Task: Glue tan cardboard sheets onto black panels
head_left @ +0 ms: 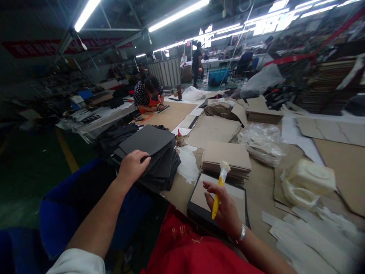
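Observation:
At the near edge of a stack of black sheets, my left hand has its fingers curled, with thumb and fingertips at the edge of the top black sheet. My right hand holds a yellow-handled brush, its pale, glue-crusted bristles pointing up and away from me. Below that hand lies a pile of dark-edged panels with a beige board on top, partly covered by the hand. Just beyond stands a stack of beige boards.
A small bottle with a red tip stands between the stacks. To the right are a cut-open plastic jug, pale strips and clear plastic wrap. A blue bin sits lower left. Across the table a co-worker bends over.

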The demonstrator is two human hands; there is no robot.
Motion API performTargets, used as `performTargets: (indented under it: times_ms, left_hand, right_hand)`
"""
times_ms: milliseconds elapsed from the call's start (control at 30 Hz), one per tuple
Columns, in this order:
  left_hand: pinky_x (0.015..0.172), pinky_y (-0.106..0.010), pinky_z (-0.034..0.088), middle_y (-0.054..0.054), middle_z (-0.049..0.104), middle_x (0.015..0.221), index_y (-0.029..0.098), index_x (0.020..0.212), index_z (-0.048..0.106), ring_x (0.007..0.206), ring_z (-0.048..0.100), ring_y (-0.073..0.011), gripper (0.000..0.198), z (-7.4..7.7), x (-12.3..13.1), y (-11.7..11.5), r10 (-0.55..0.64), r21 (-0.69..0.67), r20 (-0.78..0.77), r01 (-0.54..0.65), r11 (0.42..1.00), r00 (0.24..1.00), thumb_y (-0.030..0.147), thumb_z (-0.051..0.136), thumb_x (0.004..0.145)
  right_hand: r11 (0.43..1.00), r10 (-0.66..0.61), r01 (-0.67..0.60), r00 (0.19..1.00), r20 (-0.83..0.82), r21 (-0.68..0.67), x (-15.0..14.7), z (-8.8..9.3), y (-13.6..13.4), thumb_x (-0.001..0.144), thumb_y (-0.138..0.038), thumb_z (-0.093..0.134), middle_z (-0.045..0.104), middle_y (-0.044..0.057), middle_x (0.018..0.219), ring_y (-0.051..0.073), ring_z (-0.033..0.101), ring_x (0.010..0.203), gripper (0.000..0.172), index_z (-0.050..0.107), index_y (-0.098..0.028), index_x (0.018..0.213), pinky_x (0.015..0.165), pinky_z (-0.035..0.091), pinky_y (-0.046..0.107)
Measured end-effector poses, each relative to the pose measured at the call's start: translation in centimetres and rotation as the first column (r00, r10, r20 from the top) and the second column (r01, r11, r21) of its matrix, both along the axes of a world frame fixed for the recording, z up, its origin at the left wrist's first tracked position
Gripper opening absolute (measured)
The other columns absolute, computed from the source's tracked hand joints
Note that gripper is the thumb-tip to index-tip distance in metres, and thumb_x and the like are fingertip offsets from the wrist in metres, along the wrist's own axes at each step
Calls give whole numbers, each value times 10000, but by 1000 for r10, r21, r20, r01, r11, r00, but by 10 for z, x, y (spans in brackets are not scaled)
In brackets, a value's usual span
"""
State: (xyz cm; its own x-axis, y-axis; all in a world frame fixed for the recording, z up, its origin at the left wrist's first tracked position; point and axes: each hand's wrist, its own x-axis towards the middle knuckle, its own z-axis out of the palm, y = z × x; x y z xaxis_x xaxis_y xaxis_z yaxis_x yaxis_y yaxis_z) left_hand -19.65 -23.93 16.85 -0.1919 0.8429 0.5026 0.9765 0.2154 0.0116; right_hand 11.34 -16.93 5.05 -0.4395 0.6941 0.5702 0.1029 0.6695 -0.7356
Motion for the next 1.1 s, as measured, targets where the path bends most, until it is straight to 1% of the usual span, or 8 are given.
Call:
performTargets:
  times_ms: [133,267,367,467,633,767,1000,1100]
  left_hand:
    - [733,-312,456,-66,640,818,154,1001,625,771,570,-181,199,-20,70,-9,-276,72,-233,300,951,933,229,507,860]
    - [601,-291,440,-69,609,754,124,1015,599,678,549,-167,210,-91,173,-9,-684,-134,-194,671,729,703,186,458,873]
    - [555,-281,449,-59,589,712,127,943,601,655,552,-168,242,-144,222,-1,-788,-253,47,770,585,614,308,449,892]
    - [768,-356,504,-116,633,983,145,1097,565,908,586,-223,472,-176,218,16,-736,-225,268,783,580,622,529,499,830]
    - [1055,-466,343,-183,396,1395,138,1314,398,1307,357,-309,642,-208,159,47,-244,-241,459,384,891,855,478,569,797]
    - [1050,-417,362,-225,378,1398,77,1348,333,1309,371,-297,677,-236,152,38,-51,-424,565,343,838,824,382,577,794]
    - [1050,-521,307,-211,261,1475,142,1381,318,1354,266,-338,702,-231,170,9,-262,-307,400,398,864,878,450,565,801]
    - [1024,-459,349,-150,431,1392,183,1304,454,1281,382,-290,517,-219,178,18,-570,-286,299,642,711,765,396,538,840]
  right_hand:
    - [975,-18,-4,995,-98,-224,0,-1,-8,885,-278,484,584,101,1177,154,646,918,212,425,-241,1086,784,536,328]
    - [874,-352,344,935,42,-343,19,-30,-6,833,-377,528,598,87,1031,166,626,797,292,414,-211,1045,694,516,325]
    - [773,-514,584,805,295,-246,50,-68,0,780,-347,556,588,66,881,180,585,720,296,437,-189,999,659,485,333]
    - [786,-422,575,767,484,-227,85,-97,7,799,-303,504,583,46,799,168,565,642,278,450,-174,1040,612,466,315]
    - [842,-338,521,712,616,-141,110,-114,25,771,-322,571,589,118,1004,207,605,817,408,447,-163,1126,704,487,342]
    - [830,-338,553,601,724,-73,107,-115,40,771,-372,603,586,147,1035,239,611,861,472,449,-150,1158,716,489,346]
    - [815,-405,575,472,783,75,118,-88,54,841,-460,512,629,158,1042,236,630,800,457,489,-162,1187,633,462,313]
    - [786,-486,618,624,612,-5,119,-58,59,898,-501,374,647,85,797,189,612,675,489,488,-154,1224,596,449,285]
